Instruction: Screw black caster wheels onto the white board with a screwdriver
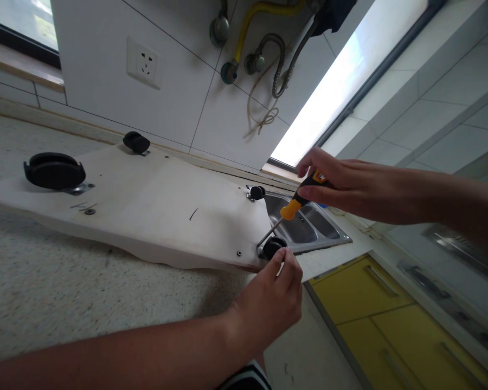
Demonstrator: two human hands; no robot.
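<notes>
Both hands are apart from each other, each engaged with a separate item. Left hand [270, 300], nearest the viewer, pinches the edge of a black caster [275, 247] between thumb and fingers. Right hand [337, 179] is wrapped around the black and yellow handle of a screwdriver [295, 206]. Its shaft slants down to the metal mount of that same caster; seating of the tip in a screw cannot be confirmed.

Said caster sits at the near corner of a white board [179, 200], at the end beside the sink. Board lies on a speckled countertop [24, 271], its upward face bearing dark pen marks and several small fasteners. Three further casters are noted: a large one [55, 172] at the opposite end, one [136, 142] along the wall edge, and one [257, 193] at the far corner by the sink.

Beyond the board's end is a steel sink [337, 238]; to its right, yellow cabinets [361, 290]. Tiled wall behind carries a socket [146, 64], a yellow pipe [248, 24] and a tied cord [266, 120].
</notes>
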